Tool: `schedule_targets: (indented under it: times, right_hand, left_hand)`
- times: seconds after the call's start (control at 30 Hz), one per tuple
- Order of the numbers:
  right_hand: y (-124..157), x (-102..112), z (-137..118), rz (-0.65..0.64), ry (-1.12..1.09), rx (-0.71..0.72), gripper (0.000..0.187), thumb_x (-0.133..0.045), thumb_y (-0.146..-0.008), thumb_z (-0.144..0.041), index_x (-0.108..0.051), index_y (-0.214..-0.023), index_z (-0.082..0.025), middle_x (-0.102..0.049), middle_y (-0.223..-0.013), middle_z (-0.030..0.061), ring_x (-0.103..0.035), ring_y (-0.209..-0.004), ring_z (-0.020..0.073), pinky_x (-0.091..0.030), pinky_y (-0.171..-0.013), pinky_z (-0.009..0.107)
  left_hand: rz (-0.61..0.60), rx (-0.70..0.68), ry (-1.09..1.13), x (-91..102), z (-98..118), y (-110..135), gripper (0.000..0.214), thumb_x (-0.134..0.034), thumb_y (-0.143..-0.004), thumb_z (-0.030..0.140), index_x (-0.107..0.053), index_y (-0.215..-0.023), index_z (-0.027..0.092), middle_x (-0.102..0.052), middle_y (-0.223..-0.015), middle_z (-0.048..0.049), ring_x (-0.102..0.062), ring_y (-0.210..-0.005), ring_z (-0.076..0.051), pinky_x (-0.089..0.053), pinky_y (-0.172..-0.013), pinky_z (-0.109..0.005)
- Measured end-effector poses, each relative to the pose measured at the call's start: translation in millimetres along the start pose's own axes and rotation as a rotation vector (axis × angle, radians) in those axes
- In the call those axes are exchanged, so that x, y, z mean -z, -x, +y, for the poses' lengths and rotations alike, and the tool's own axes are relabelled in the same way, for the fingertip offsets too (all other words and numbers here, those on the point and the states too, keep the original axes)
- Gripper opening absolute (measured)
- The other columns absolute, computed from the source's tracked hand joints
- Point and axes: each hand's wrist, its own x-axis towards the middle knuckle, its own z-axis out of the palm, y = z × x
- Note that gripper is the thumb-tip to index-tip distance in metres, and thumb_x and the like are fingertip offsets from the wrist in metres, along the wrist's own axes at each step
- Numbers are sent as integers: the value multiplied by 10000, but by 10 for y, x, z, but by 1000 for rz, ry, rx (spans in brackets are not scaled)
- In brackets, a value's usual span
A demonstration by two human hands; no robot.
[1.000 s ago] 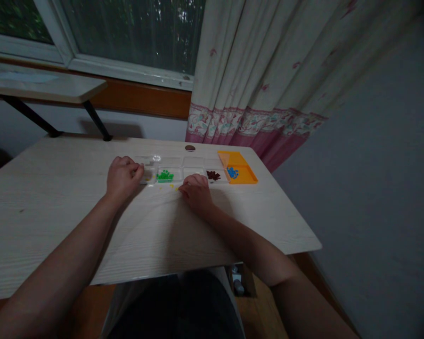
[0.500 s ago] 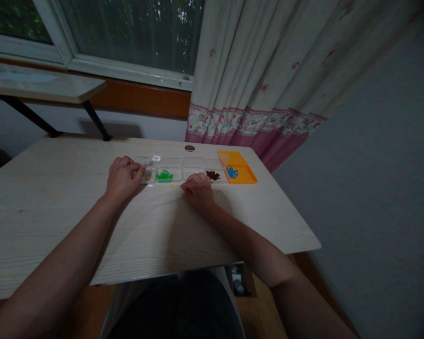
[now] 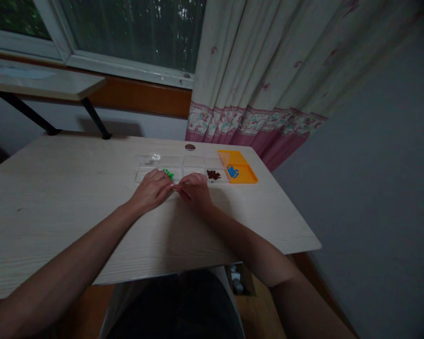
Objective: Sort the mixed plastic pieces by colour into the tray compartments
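Observation:
My left hand (image 3: 152, 189) is closed, its fingertips pinched together at the front edge of a clear plastic compartment box (image 3: 193, 161). Against them rest the fingertips of my right hand (image 3: 197, 192), also pinched; whatever lies between the fingers is too small to make out. Small green pieces (image 3: 168, 173) sit in a compartment just behind my left hand and are partly covered by it. Dark brown pieces (image 3: 214, 175) fill part of a compartment to the right of my right hand. Further right, blue pieces (image 3: 232, 172) lie in a small orange box (image 3: 248, 175) with its lid raised.
The light wooden table (image 3: 127, 249) carries everything. Behind the clear box lies a small dark round object (image 3: 190, 147). A raised shelf (image 3: 56, 84) on black legs stands at the back left. A curtain (image 3: 240, 113) hangs behind the table's far right edge.
My left hand has moved right from the left end of the clear box to meet my right hand. It now covers the spot where small yellow pieces lay. My right hand shifted slightly left.

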Motion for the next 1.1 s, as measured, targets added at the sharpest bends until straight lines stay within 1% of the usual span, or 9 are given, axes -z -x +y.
schedule_targets:
  times: [0.13,0.27,0.37,0.53,0.63,0.77,0.87,0.97,1.1]
  right_hand:
    - [9,-6,1,-46,14,-27,251,-513,-971,-388,-736,-984,-272,-690,-1055,32,-507,-1041,193,-299,-957,366]
    - [9,-17,17,-118,44,-76,194,-572,-941,-340,-730,-1028,-269,-673,-1119,33,-493,-1090,209,-293,-979,387]
    - [-5,-27,12,-165,56,-87,161,-598,-923,-311,-733,-995,-260,-663,-1117,34,-486,-1096,212,-298,-979,390]
    - [-20,-24,-12,-178,75,-99,146,-594,-921,-284,-724,-923,-218,-667,-1064,52,-491,-1072,213,-311,-967,385]
    - [-12,-4,-7,-151,63,-90,151,-582,-928,-278,-716,-910,-209,-673,-1032,49,-504,-1045,209,-321,-952,378]
    - [-9,35,21,-79,47,-111,155,-575,-934,-276,-715,-896,-222,-678,-1002,37,-512,-1027,203,-322,-938,367]
    - [-21,69,37,-15,37,-116,184,-561,-947,-314,-722,-907,-233,-681,-993,36,-513,-1022,199,-315,-942,363]
    - [-33,105,13,66,28,-103,236,-531,-964,-363,-728,-929,-239,-683,-980,34,-515,-1009,193,-310,-947,357]
    - [-31,131,-75,111,24,-113,297,-479,-982,-409,-734,-962,-258,-681,-971,38,-519,-1002,190,-311,-951,349]
  left_hand:
    - [18,45,-38,69,-92,11,305,-444,-971,366,-666,-863,188,-614,-882,-81,-518,-884,-235,-393,-825,-390]
    - [136,199,-128,179,-270,26,304,-453,-960,359,-683,-879,177,-623,-893,-102,-516,-906,-260,-395,-852,-420]
    - [149,273,-184,225,-418,54,343,-435,-966,363,-688,-850,162,-616,-874,-104,-507,-880,-257,-390,-860,-435]
    - [198,426,-227,213,-518,110,327,-474,-945,403,-702,-879,177,-599,-915,-111,-486,-961,-289,-355,-881,-461]
    - [207,458,-273,205,-524,132,317,-497,-928,424,-711,-934,190,-596,-971,-114,-469,-1009,-309,-345,-876,-469]
    - [204,443,-301,233,-535,135,331,-479,-943,407,-714,-944,173,-600,-981,-103,-471,-1009,-288,-345,-879,-448]
    - [237,410,-239,233,-479,103,338,-467,-949,389,-713,-908,161,-607,-921,-97,-491,-954,-263,-364,-869,-422]
    - [206,293,-49,161,-294,45,346,-441,-963,377,-710,-879,176,-618,-853,-87,-516,-885,-237,-392,-855,-397]
    - [60,128,222,-6,38,-20,367,-365,-995,370,-681,-905,205,-613,-822,-64,-536,-841,-207,-410,-842,-382]
